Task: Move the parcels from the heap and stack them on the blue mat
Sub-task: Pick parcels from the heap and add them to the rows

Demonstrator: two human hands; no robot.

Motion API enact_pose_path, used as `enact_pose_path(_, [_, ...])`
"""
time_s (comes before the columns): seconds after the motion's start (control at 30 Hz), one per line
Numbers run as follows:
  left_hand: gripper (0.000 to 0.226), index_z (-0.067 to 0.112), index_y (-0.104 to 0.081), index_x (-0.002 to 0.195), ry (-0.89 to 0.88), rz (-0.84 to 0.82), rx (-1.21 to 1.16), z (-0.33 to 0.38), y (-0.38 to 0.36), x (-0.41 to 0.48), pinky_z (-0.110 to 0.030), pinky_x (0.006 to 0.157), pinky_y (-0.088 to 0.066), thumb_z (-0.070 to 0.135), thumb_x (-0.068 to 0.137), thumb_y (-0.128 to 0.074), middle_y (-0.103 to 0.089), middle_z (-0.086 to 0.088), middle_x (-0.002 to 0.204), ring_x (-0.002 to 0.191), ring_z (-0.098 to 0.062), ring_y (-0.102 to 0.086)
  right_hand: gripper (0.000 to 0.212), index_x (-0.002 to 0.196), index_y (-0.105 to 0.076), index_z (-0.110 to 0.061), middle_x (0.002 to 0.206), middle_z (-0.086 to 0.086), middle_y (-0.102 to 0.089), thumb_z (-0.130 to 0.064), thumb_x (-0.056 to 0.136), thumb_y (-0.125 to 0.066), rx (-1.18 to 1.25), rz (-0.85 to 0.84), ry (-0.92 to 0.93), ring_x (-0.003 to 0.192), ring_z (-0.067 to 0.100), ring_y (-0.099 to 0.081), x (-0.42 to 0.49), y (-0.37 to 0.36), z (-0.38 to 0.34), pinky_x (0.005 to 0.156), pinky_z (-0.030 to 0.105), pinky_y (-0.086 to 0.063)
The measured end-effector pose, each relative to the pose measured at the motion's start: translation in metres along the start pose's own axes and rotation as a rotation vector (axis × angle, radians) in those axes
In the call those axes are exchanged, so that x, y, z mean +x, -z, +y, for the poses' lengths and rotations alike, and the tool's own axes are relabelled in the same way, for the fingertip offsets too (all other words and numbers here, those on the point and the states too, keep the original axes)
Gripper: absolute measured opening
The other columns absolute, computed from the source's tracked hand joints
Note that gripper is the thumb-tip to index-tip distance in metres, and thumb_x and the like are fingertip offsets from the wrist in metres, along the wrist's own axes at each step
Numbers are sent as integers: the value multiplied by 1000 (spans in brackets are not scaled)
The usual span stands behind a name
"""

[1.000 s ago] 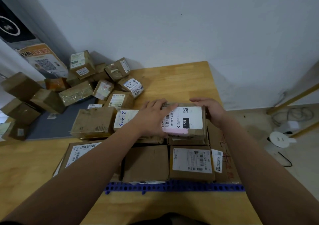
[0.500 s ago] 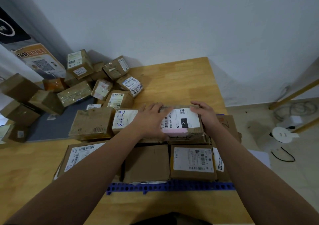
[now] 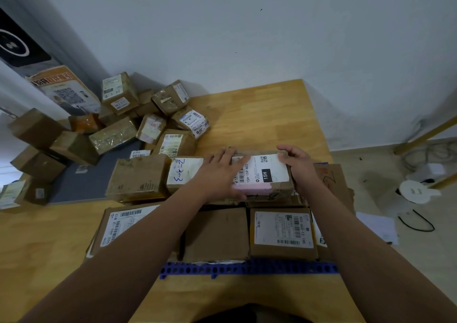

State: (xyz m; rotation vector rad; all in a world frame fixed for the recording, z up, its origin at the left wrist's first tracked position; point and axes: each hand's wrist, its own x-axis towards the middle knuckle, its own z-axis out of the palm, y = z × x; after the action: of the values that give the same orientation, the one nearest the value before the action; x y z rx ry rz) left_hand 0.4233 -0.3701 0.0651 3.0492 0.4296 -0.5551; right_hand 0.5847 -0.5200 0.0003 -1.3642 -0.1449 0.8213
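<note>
The 15H-labelled parcel [image 3: 264, 171] sits on the second layer over the blue mat [image 3: 247, 268]. The left hand [image 3: 217, 174] lies flat on its top with straight fingers, and the right hand [image 3: 299, 166] curls its fingers round the right end. The job looks roughly half done: a bottom row and part of a second tier are stacked, while many parcels remain in the heap [image 3: 123, 124] at the far left. The wooden table [image 3: 259, 114] stands against a white wall [image 3: 247, 38], with cables [image 3: 418, 223] on the floor at right.
</note>
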Motion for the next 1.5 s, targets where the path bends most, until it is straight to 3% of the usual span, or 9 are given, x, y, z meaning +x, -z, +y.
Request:
enact_pose_path(0.2, [115, 30, 11, 154, 21, -11, 24, 1, -6, -4, -57, 118, 5, 76, 74, -58, 21, -7, 160, 146, -30, 23, 33, 128, -59, -16, 118, 6, -62, -12, 95, -59, -145, 41, 37, 96, 19, -61, -1, -2, 3, 85, 37, -54])
enact_pose_path(0.37, [112, 30, 8, 154, 34, 8, -3, 5, -12, -7, -56, 118, 4, 75, 76, -58, 20, -3, 161, 147, -30, 20, 41, 137, -50, -29, 137, 2, -51, -27, 96, -56, -297, 42, 43, 112, 25, -61, -5, -5, 7, 94, 47, -53])
enact_pose_path(0.53, [109, 29, 3, 155, 43, 58, -3, 4, -14, -6, -54, 119, 1, 72, 77, -60, 13, -2, 162, 147, -30, 18, 42, 140, -49, -26, 136, 0, -51, -27, 98, -53, -273, 43, 16, 113, 20, -58, -7, -5, 2, 93, 38, -51])
enact_pose_path(0.67, [117, 30, 13, 153, 43, 66, -36, 5, -15, -9, -56, 118, 5, 77, 73, -58, 17, -1, 161, 145, -29, 27, 42, 138, -50, -31, 142, -3, -49, -42, 98, -48, -218, 105, -49, 127, 23, -48, -3, 10, -8, 109, 51, -38])
enact_pose_path(0.77, [110, 37, 20, 150, 37, 76, -62, 8, -15, -11, -59, 117, 6, 84, 74, -44, 18, 0, 162, 144, -28, 29, 42, 139, -49, -33, 144, -1, -48, -44, 98, -46, -286, 62, -42, 130, 24, -46, -4, 14, -10, 109, 53, -37])
enact_pose_path(0.9, [94, 34, 11, 153, 57, 81, -91, 12, -13, -12, -59, 117, 5, 84, 79, -19, 13, 3, 163, 146, -28, 23, 45, 144, -44, -28, 150, 2, -41, -37, 100, -46, -375, 1, 21, 134, 22, -41, -14, 2, -16, 111, 47, -35])
enact_pose_path(1.03, [84, 32, -5, 155, 51, 85, -68, 11, -21, -12, -59, 117, 3, 77, 87, -25, 9, 3, 163, 148, -30, 17, 53, 150, -33, -23, 155, 2, -33, -36, 101, -46, -513, -45, 88, 141, 23, -33, -22, -12, -7, 115, 48, -30])
enact_pose_path(1.27, [83, 29, -8, 155, 40, 137, -121, 8, -23, -15, -59, 117, 3, 76, 88, -27, 4, 5, 162, 147, -28, 18, 56, 150, -31, -26, 154, 4, -33, -42, 99, -47, -607, -9, 119, 136, 25, -39, -24, -13, -10, 111, 53, -35])
enact_pose_path(1.5, [65, 32, -6, 154, 170, 197, -250, -8, -12, -35, -56, 119, -2, 60, 98, -22, 2, 8, 163, 149, -25, 16, 54, 149, -33, -21, 155, 13, -28, -42, 100, -42, -1112, -44, 400, 143, 31, -23, -34, -50, -21, 115, 48, -24])
